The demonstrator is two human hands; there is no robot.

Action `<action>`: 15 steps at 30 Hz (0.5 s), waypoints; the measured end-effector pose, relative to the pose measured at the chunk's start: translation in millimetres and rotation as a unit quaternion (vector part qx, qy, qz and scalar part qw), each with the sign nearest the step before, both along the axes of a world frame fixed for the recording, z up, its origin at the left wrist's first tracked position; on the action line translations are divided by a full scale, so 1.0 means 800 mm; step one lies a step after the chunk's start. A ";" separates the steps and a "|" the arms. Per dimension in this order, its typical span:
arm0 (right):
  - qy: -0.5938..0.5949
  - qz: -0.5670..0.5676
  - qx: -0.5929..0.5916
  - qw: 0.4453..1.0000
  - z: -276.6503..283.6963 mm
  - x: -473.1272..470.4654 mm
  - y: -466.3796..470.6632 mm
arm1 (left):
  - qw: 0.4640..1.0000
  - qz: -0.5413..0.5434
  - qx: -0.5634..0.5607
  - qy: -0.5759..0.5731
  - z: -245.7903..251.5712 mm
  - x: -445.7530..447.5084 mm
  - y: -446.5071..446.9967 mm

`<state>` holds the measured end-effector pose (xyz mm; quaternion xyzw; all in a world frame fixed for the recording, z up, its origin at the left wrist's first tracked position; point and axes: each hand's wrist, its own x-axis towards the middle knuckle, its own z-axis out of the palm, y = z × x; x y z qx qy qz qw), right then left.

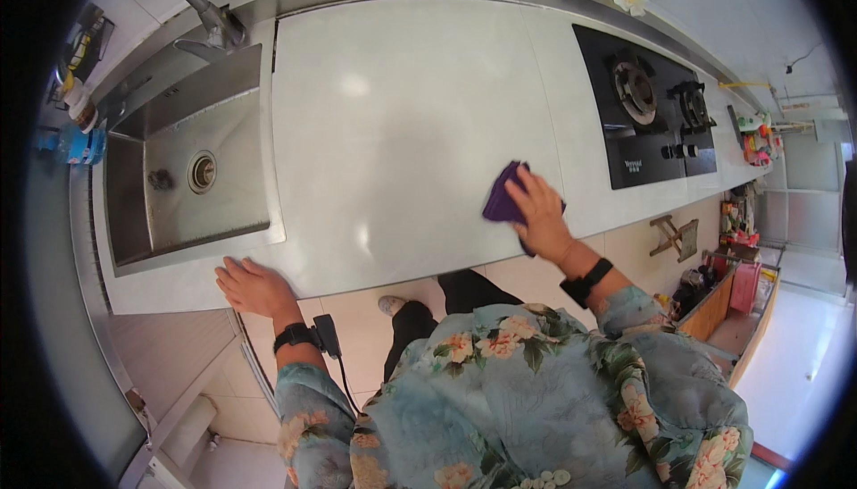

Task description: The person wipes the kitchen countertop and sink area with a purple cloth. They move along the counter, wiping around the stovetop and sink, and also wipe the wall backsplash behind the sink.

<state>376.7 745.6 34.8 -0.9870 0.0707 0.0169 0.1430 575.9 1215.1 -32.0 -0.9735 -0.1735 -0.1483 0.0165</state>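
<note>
A folded purple cloth [502,198] lies on the white countertop [402,134], right of its middle. My right hand [539,216] presses down on it, the fingers spread over the cloth and part of it showing beyond the wrist side. Flat on the counter's front strip, below the sink's right half, rests my left hand [258,288] with nothing in it. Its fingers are slightly apart, pointing toward the sink [201,154].
Left, a metal faucet [217,23] overhangs the sink; a dark scrubber [160,179] lies beside the drain. A blue-labelled bottle [84,145] stands at the sink's left. A black gas hob [646,127] is set into the counter at right. A wooden folding stool [675,237] stands beyond the front edge.
</note>
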 end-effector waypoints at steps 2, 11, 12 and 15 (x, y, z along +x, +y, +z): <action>-0.038 -0.034 -0.022 0.998 -0.016 0.042 -0.050 | 1.000 -0.009 -0.005 -0.013 0.001 0.001 -0.002; -0.104 -0.214 -0.162 0.958 -0.093 0.227 -0.258 | 1.000 0.005 -0.019 0.012 0.009 0.001 -0.007; -0.109 -0.218 -0.158 0.957 -0.096 0.252 -0.270 | 1.000 0.006 -0.017 0.009 0.009 0.002 -0.007; -0.052 -0.284 -0.139 0.947 -0.091 0.334 -0.285 | 1.000 0.008 -0.010 0.008 0.009 0.002 -0.009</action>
